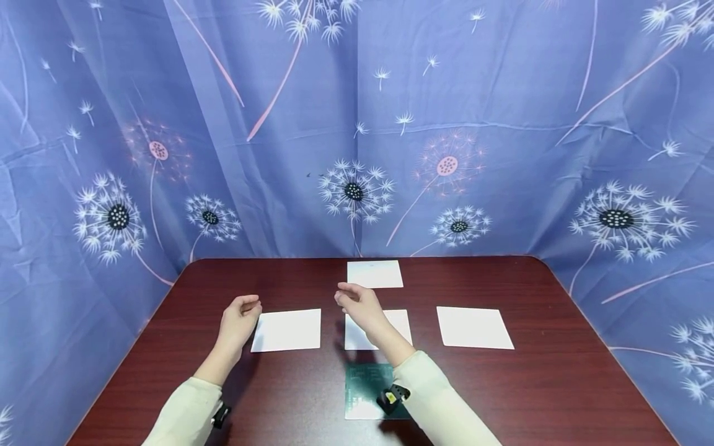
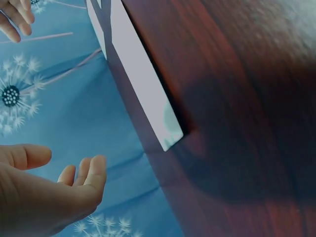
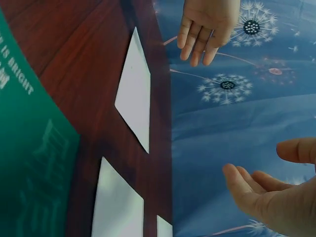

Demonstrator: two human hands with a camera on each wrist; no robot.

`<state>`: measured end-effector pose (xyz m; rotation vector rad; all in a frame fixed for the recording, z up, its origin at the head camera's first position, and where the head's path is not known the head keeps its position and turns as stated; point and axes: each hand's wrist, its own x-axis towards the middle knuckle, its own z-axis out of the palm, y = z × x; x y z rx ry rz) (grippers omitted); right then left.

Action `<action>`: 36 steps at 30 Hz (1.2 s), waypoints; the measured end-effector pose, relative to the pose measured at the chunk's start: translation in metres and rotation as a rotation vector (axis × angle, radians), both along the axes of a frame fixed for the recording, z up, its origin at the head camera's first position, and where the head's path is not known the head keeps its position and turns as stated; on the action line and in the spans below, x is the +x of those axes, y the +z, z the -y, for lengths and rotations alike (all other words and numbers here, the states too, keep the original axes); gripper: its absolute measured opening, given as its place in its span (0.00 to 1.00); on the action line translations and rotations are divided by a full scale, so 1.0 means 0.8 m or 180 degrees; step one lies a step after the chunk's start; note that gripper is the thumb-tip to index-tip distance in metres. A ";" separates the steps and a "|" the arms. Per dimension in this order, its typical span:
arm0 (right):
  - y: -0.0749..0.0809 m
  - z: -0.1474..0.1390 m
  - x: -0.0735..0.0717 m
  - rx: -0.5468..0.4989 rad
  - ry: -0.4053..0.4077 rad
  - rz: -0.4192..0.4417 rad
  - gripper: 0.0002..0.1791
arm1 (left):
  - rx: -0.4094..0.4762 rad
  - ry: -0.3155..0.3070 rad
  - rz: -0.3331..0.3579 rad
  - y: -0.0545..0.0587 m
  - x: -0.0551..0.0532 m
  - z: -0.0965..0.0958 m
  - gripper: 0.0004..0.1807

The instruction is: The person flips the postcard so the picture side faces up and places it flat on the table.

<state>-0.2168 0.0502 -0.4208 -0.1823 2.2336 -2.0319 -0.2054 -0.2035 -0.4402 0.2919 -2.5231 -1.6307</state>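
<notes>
My left hand (image 1: 237, 325) hovers at the left edge of a white card (image 1: 291, 331), its fingers loosely bent and nothing between them. Over the middle white card (image 1: 398, 323), my right hand (image 1: 365, 310) hangs with relaxed fingers, also holding nothing, and its arm covers part of that card. In the left wrist view, a gap shows between thumb and fingers of the left hand (image 2: 59, 192). The right wrist view shows the same for the right hand (image 3: 271, 192). A green printed sheet (image 1: 364, 387) lies nearest me, partly under the right forearm.
Another white card (image 1: 474, 328) lies on the right, and one more (image 1: 376, 274) near the back edge. All rest on a dark red-brown wooden table (image 1: 558, 384). A blue dandelion-patterned curtain (image 1: 279, 198) encloses the table's back and sides.
</notes>
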 end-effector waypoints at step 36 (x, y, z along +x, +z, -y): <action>-0.049 0.080 0.020 0.0453 0.0180 0.0646 0.34 | 0.0209 -0.0337 0.0661 -0.026 -0.007 0.009 0.29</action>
